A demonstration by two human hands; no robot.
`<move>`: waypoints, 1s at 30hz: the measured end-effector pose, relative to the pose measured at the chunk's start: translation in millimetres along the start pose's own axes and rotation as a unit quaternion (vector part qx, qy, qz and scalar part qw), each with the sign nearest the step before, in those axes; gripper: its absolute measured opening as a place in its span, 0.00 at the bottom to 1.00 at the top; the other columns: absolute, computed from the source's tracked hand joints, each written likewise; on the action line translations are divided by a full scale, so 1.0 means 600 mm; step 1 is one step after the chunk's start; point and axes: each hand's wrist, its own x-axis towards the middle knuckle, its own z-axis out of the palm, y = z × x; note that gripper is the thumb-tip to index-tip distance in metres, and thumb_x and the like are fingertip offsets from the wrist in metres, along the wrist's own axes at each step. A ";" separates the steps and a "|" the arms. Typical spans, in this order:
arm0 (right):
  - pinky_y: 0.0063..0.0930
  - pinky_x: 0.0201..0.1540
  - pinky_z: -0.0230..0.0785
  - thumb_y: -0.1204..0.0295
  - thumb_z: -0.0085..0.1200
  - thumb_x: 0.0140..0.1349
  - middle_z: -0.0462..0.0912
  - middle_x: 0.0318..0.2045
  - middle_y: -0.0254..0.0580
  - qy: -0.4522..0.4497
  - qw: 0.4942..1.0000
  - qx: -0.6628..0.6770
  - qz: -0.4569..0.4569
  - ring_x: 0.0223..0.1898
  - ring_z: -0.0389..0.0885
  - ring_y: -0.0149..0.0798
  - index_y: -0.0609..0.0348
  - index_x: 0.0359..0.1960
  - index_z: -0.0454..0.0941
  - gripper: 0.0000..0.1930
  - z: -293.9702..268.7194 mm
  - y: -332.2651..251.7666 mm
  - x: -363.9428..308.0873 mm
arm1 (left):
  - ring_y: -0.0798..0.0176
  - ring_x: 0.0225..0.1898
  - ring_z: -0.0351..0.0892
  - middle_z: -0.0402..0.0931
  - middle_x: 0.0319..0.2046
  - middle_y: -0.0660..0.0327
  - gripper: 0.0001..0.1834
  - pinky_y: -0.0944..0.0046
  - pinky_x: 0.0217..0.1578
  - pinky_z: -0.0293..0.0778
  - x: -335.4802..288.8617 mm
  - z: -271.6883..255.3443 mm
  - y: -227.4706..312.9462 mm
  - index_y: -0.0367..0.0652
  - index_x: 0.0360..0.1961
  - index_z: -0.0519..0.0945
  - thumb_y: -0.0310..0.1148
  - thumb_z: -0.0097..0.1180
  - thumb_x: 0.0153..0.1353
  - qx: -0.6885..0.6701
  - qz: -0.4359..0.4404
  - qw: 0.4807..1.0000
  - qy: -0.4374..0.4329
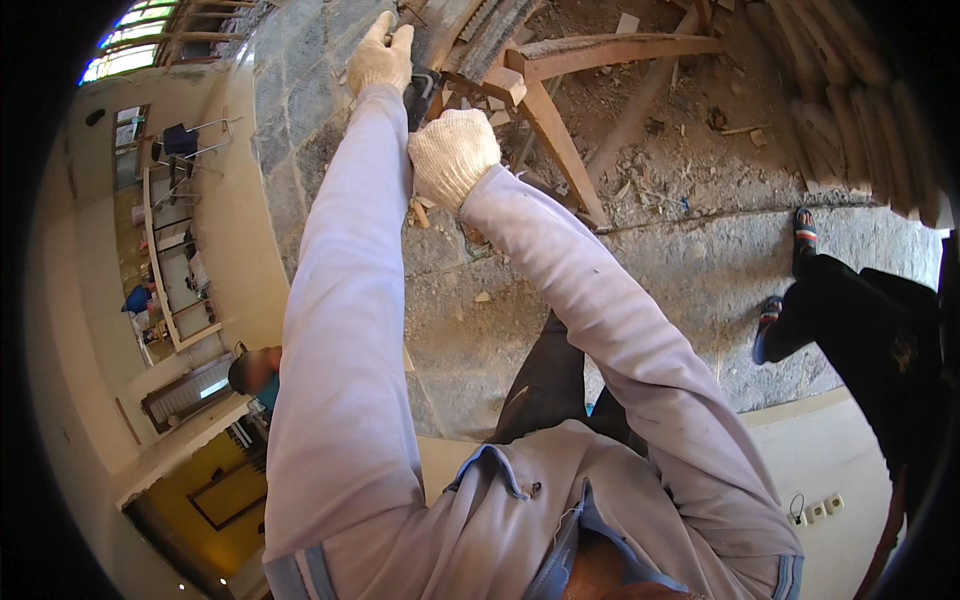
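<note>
Seen from above through a round fisheye view, a person in a pale mauve long-sleeved shirt reaches both arms forward, wearing cream knitted gloves, toward rough timber at the top of the scene. The left hand [380, 58] is the farther one, beside a dark angular object [422, 95]; one finger points forward and the thumb stands a little apart from it, but the remaining fingers are hidden, so whether it grips anything cannot be told. The right hand [455, 155] is nearer the body and bunched, its back to the viewer; its fingers are out of sight, and what they hold, if anything, cannot be told. The dark object lies between the two gloves, at the near end of a wooden beam [450, 35]. Just right of it a short wooden block [505, 86] meets a frame of reddish-brown timber [562, 150] with a slanting leg. Dirt and wood scraps [650, 170] cover the ground around the frame, bordered by grey stone flooring [690, 260]. At the right a second person in dark clothes [870, 320] wears striped sandals [804, 228]; long ridged pieces [850, 110] stand above them.
</note>
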 end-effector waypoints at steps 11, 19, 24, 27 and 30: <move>0.44 0.40 0.74 0.60 0.57 0.65 0.90 0.31 0.42 -0.121 0.987 -0.103 -0.018 0.39 0.88 0.44 0.49 0.31 0.90 0.12 -0.017 -0.013 0.015 | 0.41 0.58 0.81 0.84 0.55 0.49 0.41 0.49 0.60 0.74 -0.007 -0.031 0.034 0.49 0.74 0.69 0.59 0.57 0.65 -0.053 -0.060 0.995 -0.058; 0.47 0.42 0.79 0.51 0.58 0.66 0.89 0.29 0.45 -0.167 0.981 -0.098 -0.020 0.37 0.90 0.48 0.54 0.31 0.90 0.20 -0.129 -0.080 0.120 | 0.54 0.60 0.78 0.81 0.57 0.52 0.40 0.55 0.64 0.70 -0.069 -0.219 -0.042 0.33 0.73 0.67 0.55 0.55 0.74 -0.403 0.018 0.909 -0.108; 0.45 0.48 0.82 0.49 0.45 0.75 0.90 0.37 0.48 -0.200 0.978 0.009 -0.053 0.42 0.90 0.49 0.57 0.40 0.89 0.26 -0.209 -0.115 0.206 | 0.59 0.57 0.80 0.84 0.52 0.56 0.31 0.58 0.59 0.74 -0.162 -0.332 -0.085 0.40 0.66 0.77 0.55 0.51 0.77 -0.355 0.036 0.929 -0.100; 0.42 0.42 0.81 0.50 0.50 0.73 0.89 0.30 0.49 -0.186 0.976 0.030 -0.105 0.33 0.89 0.49 0.60 0.39 0.88 0.24 -0.241 -0.133 0.238 | 0.63 0.45 0.79 0.82 0.40 0.63 0.30 0.55 0.51 0.76 -0.174 -0.371 -0.066 0.43 0.52 0.84 0.60 0.48 0.76 -0.338 -0.033 0.938 -0.074; 0.43 0.46 0.80 0.56 0.54 0.70 0.88 0.35 0.52 -0.105 0.985 0.051 -0.128 0.39 0.88 0.48 0.62 0.41 0.86 0.20 -0.275 -0.151 0.222 | 0.71 0.26 0.69 0.69 0.22 0.70 0.28 0.65 0.31 0.74 -0.187 -0.389 -0.022 0.43 0.36 0.85 0.58 0.51 0.76 -0.492 -0.099 0.865 -0.015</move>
